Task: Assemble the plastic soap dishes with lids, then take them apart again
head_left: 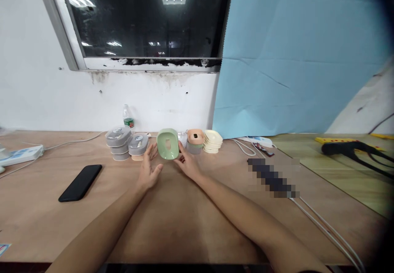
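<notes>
A light green, rounded-square plastic bowl point(167, 135) with a small rectangular cutout is tipped up so its inside faces me. My right hand point(188, 162) grips its right edge. Just left of the bowl, my left hand point(149, 171) has its fingers apart and holds nothing; whether a fingertip touches the rim I cannot tell. Behind the left hand stand stacked grey lidded boxes point(118, 141) and a shorter stack point(138, 145) with a peach base. To the right, a peach bowl point(196, 135) sits on green and grey ones, beside stacked cream bowls point(212, 141).
A black phone point(80, 182) lies on the wooden table point(172, 232) at left, near a white power strip point(23, 154). A plastic bottle point(127, 117) stands by the wall. At right are a blurred-out dark object point(272, 177), white cables point(326, 228) and a yellow power strip point(347, 143).
</notes>
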Demonstrator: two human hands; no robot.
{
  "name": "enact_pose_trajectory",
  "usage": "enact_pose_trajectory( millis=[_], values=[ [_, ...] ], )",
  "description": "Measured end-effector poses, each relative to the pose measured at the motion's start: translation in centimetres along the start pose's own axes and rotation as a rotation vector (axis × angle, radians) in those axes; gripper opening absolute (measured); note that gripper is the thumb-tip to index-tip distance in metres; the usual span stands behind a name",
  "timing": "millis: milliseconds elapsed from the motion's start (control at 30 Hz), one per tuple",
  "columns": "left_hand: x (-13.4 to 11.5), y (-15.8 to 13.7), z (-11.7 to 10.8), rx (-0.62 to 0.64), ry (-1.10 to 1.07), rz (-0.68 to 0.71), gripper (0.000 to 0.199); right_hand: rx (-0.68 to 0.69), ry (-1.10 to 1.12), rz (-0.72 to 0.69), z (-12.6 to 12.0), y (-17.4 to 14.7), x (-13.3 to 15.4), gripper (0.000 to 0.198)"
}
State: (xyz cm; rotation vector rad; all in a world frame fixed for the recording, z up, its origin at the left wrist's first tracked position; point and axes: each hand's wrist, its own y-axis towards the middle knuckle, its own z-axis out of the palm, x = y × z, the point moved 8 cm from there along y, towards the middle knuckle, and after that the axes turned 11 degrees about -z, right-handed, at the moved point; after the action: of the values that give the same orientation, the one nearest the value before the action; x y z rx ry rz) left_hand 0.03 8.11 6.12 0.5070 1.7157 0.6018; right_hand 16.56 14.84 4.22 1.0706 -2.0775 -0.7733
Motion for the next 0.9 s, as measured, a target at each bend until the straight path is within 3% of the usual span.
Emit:
enact_pose_trajectory(
  millis=[267, 333, 467, 567, 700, 900],
  values=[
    [-0.6, -0.2, 0.6, 0.039, 0.023, -0.015, 0.072, -0.031, -0.088, -0.119, -0.7, 0.3, 0.9, 0.102],
    [-0.8, -0.3, 0.8, 0.056, 0.034, 0.001, 0.073, -0.02, -0.095, -0.149, -0.7, 0.3, 1.2, 0.095],
    [-1.1, -0.4, 1.0, 0.095, 0.081, 0.023, 0.076, 0.004, -0.109, -0.167, -1.2, 0.6, 1.1, 0.059],
    [-1.1, -0.3, 1.0, 0.086, 0.261, 0.037, 0.078, -0.093, -0.205, -0.1, -3.4, 1.1, -0.5, 0.043],
    [-0.4, 0.3, -0.5, -0.063, 0.541, 0.025, 0.071, -0.242, -0.329, 0.005, -7.2, 1.3, -4.1, 0.038],
    [1.4, 1.1, -2.1, -0.129, 0.647, -0.033, 0.054, -0.292, -0.356, 0.12, -9.9, 0.7, -8.8, 0.043]
  ],
)
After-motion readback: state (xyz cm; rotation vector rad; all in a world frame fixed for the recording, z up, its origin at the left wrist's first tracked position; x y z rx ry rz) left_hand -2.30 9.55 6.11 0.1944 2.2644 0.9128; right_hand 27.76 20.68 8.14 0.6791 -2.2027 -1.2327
